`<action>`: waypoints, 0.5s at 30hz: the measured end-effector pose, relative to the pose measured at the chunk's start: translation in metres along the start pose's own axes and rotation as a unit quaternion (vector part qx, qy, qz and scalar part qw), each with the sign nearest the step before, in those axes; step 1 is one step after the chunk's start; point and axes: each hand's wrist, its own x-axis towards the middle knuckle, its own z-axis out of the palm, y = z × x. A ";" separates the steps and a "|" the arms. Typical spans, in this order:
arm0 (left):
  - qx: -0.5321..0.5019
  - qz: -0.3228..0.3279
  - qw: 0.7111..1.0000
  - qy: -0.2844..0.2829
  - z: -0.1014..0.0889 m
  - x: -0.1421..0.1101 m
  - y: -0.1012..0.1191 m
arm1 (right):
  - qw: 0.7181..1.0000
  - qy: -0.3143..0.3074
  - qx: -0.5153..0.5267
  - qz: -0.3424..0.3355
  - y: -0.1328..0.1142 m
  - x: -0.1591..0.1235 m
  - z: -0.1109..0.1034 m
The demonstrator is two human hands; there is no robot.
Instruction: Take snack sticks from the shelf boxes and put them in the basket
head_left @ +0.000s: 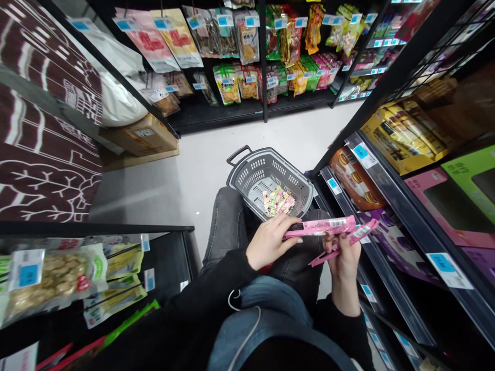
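Note:
My left hand point(273, 241) is closed around one end of a long, thin pink package point(320, 226) with a barcode near its far end. My right hand point(345, 260) grips a second pink strip-like piece point(363, 232), tilted just below the first. Whether the two pink pieces are joined cannot be made out. Both hands are above my lap. Beyond them a grey plastic shopping basket point(247, 178) stands by my knees, its handle swung out to the far left. Inside it lies a loose pile of small stick-shaped packets point(278, 201) in pink, green and cream.
Close on my right is a shelf rack point(410, 206) with boxed snacks and blue price tags. Hanging snack bags point(228, 85) fill the far rack. A cardboard box point(149, 135) sits on the floor at left, and another shelf point(162, 257) holds bags at lower left.

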 end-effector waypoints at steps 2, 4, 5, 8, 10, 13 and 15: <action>-0.030 0.003 1.000 0.003 -0.002 0.000 0.001 | 0.999 0.035 -0.011 -0.010 -0.001 0.000 0.002; -0.066 -0.001 0.998 0.002 -0.004 -0.001 0.003 | 0.998 0.053 -0.025 -0.020 -0.001 0.000 0.003; -0.082 -0.006 0.997 0.001 -0.004 -0.001 0.003 | 0.998 0.057 -0.030 -0.024 -0.001 0.000 0.002; -0.104 -0.024 0.994 0.005 -0.006 -0.001 0.005 | 0.997 0.055 -0.043 -0.036 -0.002 -0.001 0.002; -0.098 -0.028 0.995 0.012 -0.007 -0.001 0.005 | 0.996 0.050 -0.058 -0.042 -0.002 -0.002 0.001; -0.083 -0.020 0.996 0.023 -0.007 -0.001 0.005 | 0.996 0.053 -0.064 -0.037 -0.002 -0.002 0.001; -0.073 -0.003 0.997 0.037 -0.006 -0.002 0.004 | 0.996 0.064 -0.048 -0.026 -0.001 -0.002 0.001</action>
